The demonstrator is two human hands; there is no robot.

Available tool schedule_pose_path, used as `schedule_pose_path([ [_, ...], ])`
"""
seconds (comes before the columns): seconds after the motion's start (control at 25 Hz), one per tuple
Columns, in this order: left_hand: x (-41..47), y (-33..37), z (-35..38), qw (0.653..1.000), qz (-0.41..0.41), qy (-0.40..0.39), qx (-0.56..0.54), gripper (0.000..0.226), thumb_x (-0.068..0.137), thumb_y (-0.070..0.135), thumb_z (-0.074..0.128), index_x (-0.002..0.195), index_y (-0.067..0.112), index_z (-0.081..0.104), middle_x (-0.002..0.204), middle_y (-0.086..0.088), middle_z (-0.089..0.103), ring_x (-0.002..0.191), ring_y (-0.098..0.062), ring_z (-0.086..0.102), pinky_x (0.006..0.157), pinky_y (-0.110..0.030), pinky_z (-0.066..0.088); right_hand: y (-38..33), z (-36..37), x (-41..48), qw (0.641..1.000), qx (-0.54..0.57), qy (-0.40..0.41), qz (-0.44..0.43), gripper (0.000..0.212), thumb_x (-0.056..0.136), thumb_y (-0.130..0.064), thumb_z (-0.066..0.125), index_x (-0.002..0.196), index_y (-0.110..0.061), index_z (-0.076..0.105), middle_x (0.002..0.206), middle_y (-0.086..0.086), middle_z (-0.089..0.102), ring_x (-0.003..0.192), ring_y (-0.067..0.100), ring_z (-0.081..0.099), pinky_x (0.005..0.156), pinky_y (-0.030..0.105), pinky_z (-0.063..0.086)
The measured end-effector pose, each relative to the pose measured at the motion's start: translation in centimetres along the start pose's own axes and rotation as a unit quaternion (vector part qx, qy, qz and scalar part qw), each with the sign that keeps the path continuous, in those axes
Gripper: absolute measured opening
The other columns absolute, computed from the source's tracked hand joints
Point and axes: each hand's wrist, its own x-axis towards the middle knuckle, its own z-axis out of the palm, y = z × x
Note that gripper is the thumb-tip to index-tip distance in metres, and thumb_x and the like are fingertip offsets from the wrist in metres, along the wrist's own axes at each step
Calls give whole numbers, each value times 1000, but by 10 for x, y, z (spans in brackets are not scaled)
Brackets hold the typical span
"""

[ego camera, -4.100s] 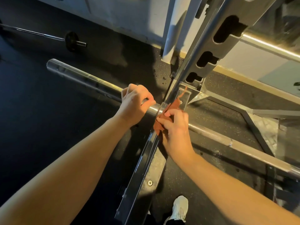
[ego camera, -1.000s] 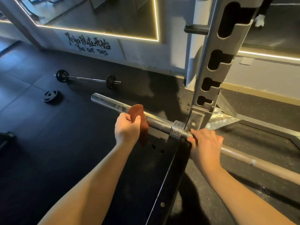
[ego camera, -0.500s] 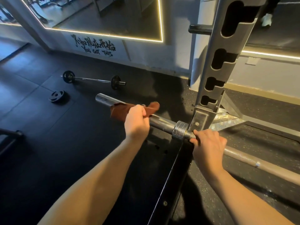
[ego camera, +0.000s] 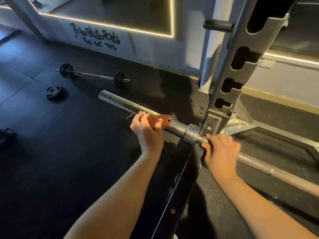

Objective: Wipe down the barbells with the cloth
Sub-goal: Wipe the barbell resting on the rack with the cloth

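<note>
Black floor (ego camera: 34,152), steel rack (ego camera: 241,69) at right, long barbell (ego camera: 120,103) crossing the rack's foot, small barbell (ego camera: 94,75) far left, right hand (ego camera: 221,152) gripping the shaft beside the collar, left hand (ego camera: 148,133) clasping the brown cloth (ego camera: 164,120) around the sleeve, plate (ego camera: 52,92) far left

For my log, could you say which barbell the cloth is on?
The thick barbell beside the rack, under the left hand; the thin plate-loaded barbell lies apart.

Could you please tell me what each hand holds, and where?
The left hand grips the cloth, bunched on the sleeve; the right hand grips the shaft beside the collar.
</note>
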Motion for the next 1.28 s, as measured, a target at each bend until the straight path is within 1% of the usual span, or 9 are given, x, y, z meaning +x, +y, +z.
schedule_pose_path([
  [0.08, -25, -8, 6, 996, 66, -63, -1, 15, 97, 19, 66, 111, 20, 61, 130, 9, 44, 127, -9, 39, 112, -41, 45, -1, 1, 0, 1000, 3, -7, 1, 20, 89, -20, 76, 108, -13, 75, 89, 1, 59, 88, 25, 50, 78, 30, 15],
  [0.2, -59, -24, 2, 975, 106, -193, -14, 23, 95, 17, 69, 113, 28, 59, 122, 18, 43, 119, -1, 47, 107, -34, 49, -1, -4, 6, 998, 14, -51, 30, 24, 90, -23, 75, 112, -15, 75, 93, 1, 61, 95, 26, 53, 79, 34, 22],
  [0.4, -78, -35, -24, 985, 38, -160, -53, 35, 88, 7, 76, 114, 24, 60, 126, 11, 48, 119, 11, 45, 104, -13, 44, -16, -18, 11, 992, -37, -110, 55, 26, 87, -23, 78, 113, -18, 74, 100, 1, 63, 101, 26, 54, 83, 39, 33],
  [0.6, -86, -29, -34, 983, 10, -165, -84, 23, 93, 7, 71, 111, 18, 62, 119, 7, 50, 108, 14, 48, 92, -16, 53, -33, -30, 11, 986, -65, -139, 63, 16, 85, -15, 77, 99, -17, 70, 100, 3, 63, 100, 27, 53, 83, 40, 39],
  [0.68, -82, -27, -35, 976, -1, -188, -108, 22, 95, 7, 69, 113, 16, 61, 119, 4, 51, 107, 8, 55, 84, -14, 54, -37, -32, 7, 985, -75, -142, 58, 17, 82, -7, 74, 94, -16, 67, 97, 4, 62, 97, 28, 53, 80, 41, 40],
  [0.8, -68, -32, -32, 967, 8, -222, -126, 18, 96, 14, 68, 113, 12, 61, 125, -15, 54, 114, -33, 66, 77, -34, 59, -40, -33, 5, 984, -85, -146, 55, 20, 78, -3, 73, 91, -16, 64, 95, 4, 60, 96, 28, 52, 80, 42, 44],
  [1.04, -51, -18, -23, 986, 87, -89, -112, 42, 87, 8, 78, 123, 11, 55, 126, -3, 52, 113, -12, 58, 100, -25, 53, -33, -29, 2, 989, -50, -126, 51, 16, 82, -9, 76, 92, -16, 66, 97, 2, 60, 96, 25, 52, 80, 39, 42],
  [1.16, -33, -14, 4, 982, 135, -117, -60, 32, 96, 20, 69, 127, 12, 66, 141, -7, 58, 133, -22, 53, 116, -38, 40, -28, -23, -1, 993, -15, -106, 55, 10, 88, -16, 73, 97, -15, 68, 99, 2, 60, 97, 26, 51, 82, 41, 42],
  [1.28, -37, -12, 20, 966, 208, -154, -8, 43, 104, 20, 53, 143, 2, 53, 151, -16, 50, 146, -29, 41, 122, -47, 32, -20, -19, -4, 994, -1, -91, 53, 16, 91, -18, 71, 107, -14, 71, 101, 4, 61, 99, 28, 51, 80, 40, 37],
])
